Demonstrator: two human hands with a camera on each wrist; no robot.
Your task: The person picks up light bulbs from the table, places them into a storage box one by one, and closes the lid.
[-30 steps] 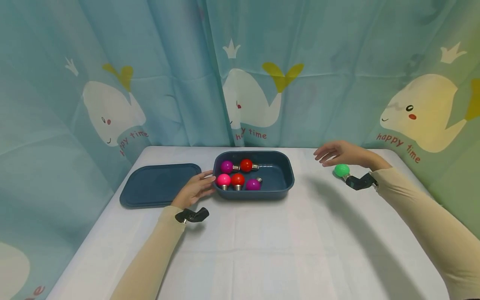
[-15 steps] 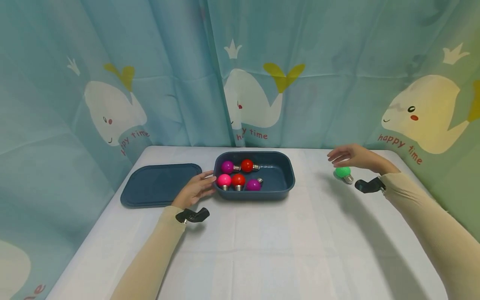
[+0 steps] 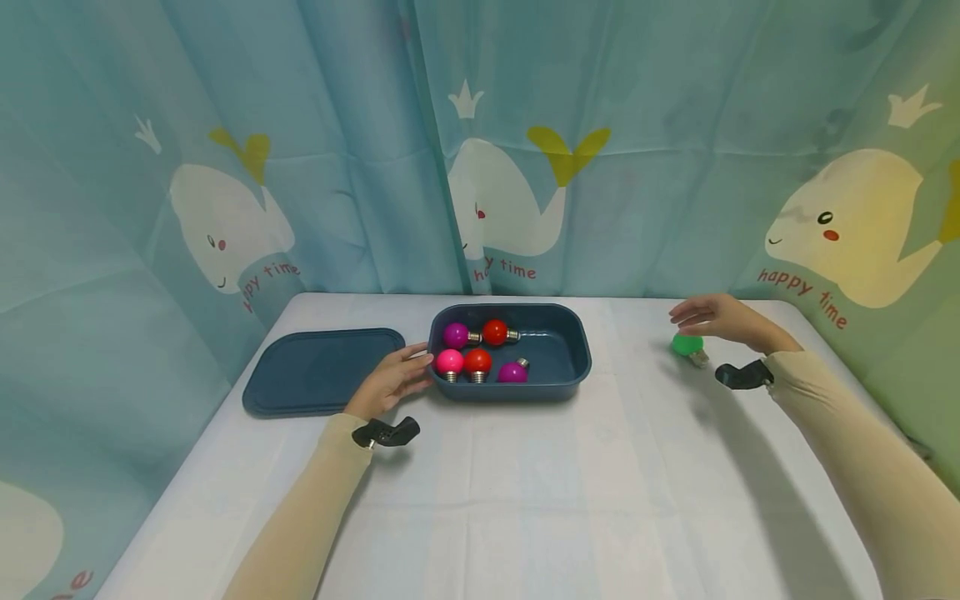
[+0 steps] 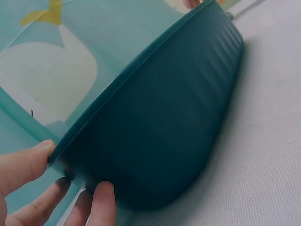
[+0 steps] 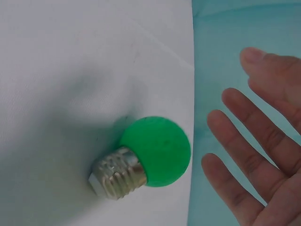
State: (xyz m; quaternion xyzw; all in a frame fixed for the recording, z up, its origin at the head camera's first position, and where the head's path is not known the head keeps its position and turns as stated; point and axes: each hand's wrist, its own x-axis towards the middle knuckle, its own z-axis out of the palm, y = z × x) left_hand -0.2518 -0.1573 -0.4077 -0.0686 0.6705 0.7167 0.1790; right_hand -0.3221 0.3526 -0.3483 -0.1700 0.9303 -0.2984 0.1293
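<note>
The fingers (image 5: 240, 146) of the right hand (image 3: 723, 323) are spread and relaxed, with the thumb standing apart; they hold nothing and do not touch the green bulb (image 5: 162, 150). The bulb lies on its side on the table (image 3: 540, 500), just below the hand, its metal base (image 5: 120, 174) turned toward the near right. We judge the step in hand to be a reach for this bulb. To do it well, we should lower the hand squarely over the globe, set thumb and fingers on opposite sides, and close them evenly. The smooth globe is likely to roll if one side is pushed first.

The left hand (image 3: 386, 385) rests loosely bent, unclenched fingers against the left end of the box (image 3: 510, 392), with the thumb at its rim. We should use light contact here, so as not to push the box. Inside the box, well left of the green bulb, lie two purple bulbs (image 3: 455, 336), two red bulbs (image 3: 496, 332) and a pink bulb (image 3: 450, 362). Left of the box lies a flat lid (image 3: 318, 375).
</note>
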